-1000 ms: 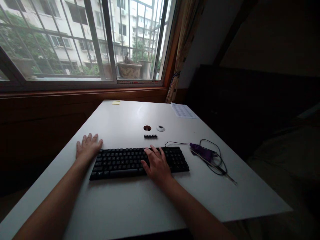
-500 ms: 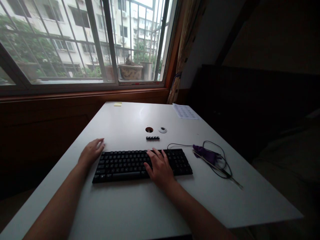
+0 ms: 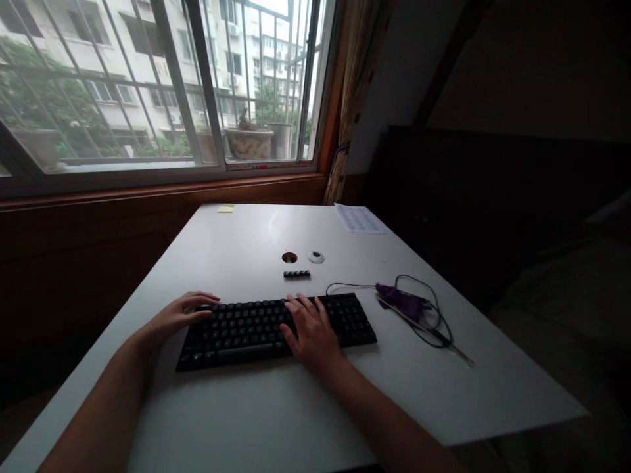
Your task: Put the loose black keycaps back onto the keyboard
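A black keyboard [image 3: 246, 332] lies on the white table [image 3: 236, 420], turned slightly so its left end is nearer me. My left hand [image 3: 182, 312] is at its upper left corner, fingers stretched out over the edge keys. Over the right-middle keys rests my right hand [image 3: 313, 332], its fingers spread and holding nothing; it covers some keys. Just behind the keyboard sits a short row of black keycaps [image 3: 296, 274]. To the right, the keyboard's cable [image 3: 434, 302] loops around a purple cloth pouch [image 3: 401, 303] with a thin stick-like tool [image 3: 451, 348] beside it.
Farther back are a round cable hole [image 3: 289, 258] in the tabletop and its white ring cover [image 3: 316, 257]. A printed sheet [image 3: 359, 219] lies at the back right, yellow sticky notes [image 3: 225, 208] at the back left. A barred window [image 3: 148, 98] stands beyond the table.
My left hand has moved right, from beside the keyboard's corner to over its left keys. The keyboard's left end has shifted slightly toward me. My right hand stays on the keys.
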Demonstrator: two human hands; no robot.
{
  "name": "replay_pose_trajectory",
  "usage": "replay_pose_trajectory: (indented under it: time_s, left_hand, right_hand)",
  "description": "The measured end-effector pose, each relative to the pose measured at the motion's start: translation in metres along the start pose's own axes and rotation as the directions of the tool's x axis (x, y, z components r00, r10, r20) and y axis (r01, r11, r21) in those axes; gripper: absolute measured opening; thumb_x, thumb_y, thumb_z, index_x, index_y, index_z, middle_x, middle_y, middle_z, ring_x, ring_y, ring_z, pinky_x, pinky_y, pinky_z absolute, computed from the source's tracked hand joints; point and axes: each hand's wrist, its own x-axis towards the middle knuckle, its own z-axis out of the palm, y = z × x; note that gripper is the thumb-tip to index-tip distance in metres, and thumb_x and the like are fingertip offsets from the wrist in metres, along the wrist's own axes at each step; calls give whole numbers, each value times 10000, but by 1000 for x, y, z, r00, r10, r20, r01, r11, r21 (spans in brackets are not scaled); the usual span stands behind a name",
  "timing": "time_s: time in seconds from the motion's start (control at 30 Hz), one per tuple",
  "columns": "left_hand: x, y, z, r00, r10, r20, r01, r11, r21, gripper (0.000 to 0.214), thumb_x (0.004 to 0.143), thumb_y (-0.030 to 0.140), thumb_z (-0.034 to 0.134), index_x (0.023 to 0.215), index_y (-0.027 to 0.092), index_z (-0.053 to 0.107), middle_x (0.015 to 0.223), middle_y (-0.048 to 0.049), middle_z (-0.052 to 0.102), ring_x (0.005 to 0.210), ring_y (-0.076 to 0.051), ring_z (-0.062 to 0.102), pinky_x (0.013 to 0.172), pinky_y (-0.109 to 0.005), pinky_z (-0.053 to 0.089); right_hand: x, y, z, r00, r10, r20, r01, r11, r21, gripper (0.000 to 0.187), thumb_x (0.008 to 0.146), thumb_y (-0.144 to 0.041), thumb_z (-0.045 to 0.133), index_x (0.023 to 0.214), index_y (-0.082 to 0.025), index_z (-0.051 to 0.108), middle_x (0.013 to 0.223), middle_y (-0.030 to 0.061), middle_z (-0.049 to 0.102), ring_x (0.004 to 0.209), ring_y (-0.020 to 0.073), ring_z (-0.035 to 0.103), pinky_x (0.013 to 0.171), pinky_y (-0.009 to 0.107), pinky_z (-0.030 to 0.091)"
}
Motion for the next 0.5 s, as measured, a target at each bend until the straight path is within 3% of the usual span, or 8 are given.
replay_pose_trajectory:
  time_s: [0.33, 0.5]
  left_hand:
    - [1, -11, 3, 999, 31, -39, -31, 999, -11, 332, 878, 555, 624, 1033, 303, 773, 1218, -53, 690, 1180, -285, 602, 1069, -447, 451]
    - [2, -11, 3, 999, 36, -36, -37, 999, -29, 331, 881, 547, 622, 1024, 287, 770, 1205, -68, 690, 1170, -293, 601, 1057, -462, 454]
  right_hand:
    - [3, 4, -10, 996, -3, -92, 7, 999, 35, 318, 978, -326, 499, 1277, -236, 559, 1352, 71, 592, 1344, 255, 445, 1189, 536, 230]
    - [16, 25, -22, 981, 59, -185, -48, 997, 67, 191, 949, -215, 508, 1068, -227, 658, 1119, 70, 660, 1137, 249, 560, 1139, 502, 313]
